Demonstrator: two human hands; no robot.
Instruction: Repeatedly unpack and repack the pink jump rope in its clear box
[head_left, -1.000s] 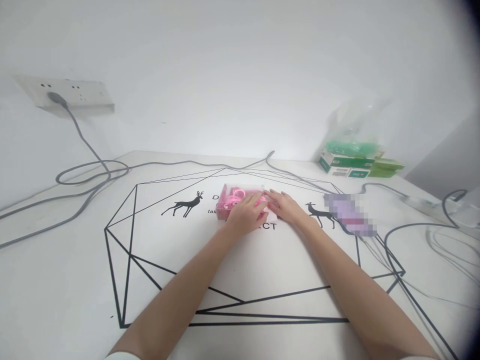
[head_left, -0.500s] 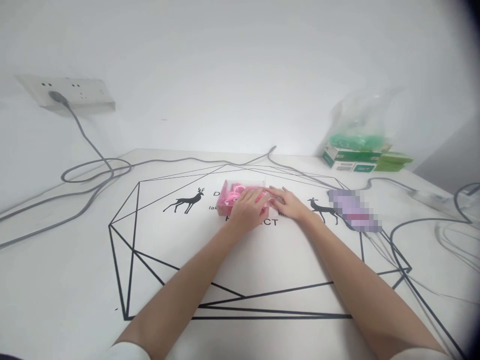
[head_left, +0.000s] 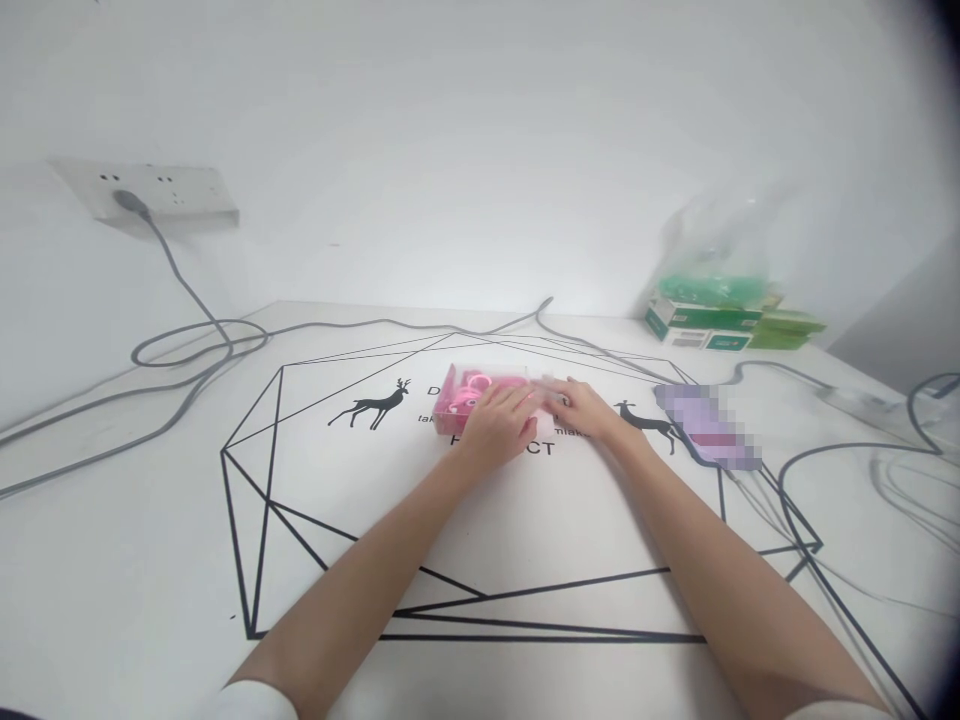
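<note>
A small clear-walled box (head_left: 442, 415) with pink sides lies in the middle of the table mat. Inside it are pink items with loops (head_left: 478, 381), whose exact kind I cannot make out. My left hand (head_left: 495, 420) is laid across the right part of the box, fingers over the top and thumb bent at the near side, steadying it. At the box's right end, my right hand (head_left: 581, 405) has its fingers closed at a clear plastic flap (head_left: 551, 384). The left hand partly covers the contents and the near wall.
A purple phone-like slab (head_left: 709, 425), partly blurred out, lies to the right. Green-and-white boxes (head_left: 705, 318) with a clear bag (head_left: 712, 240) on them stand at the back right. Grey cables (head_left: 202, 380) loop over both sides. A socket panel (head_left: 180, 192) is on the left wall.
My right hand has drawn slightly to the right, its fingers closer together at the box's end, and more of the clear flap shows there. The left hand stays on the box.
</note>
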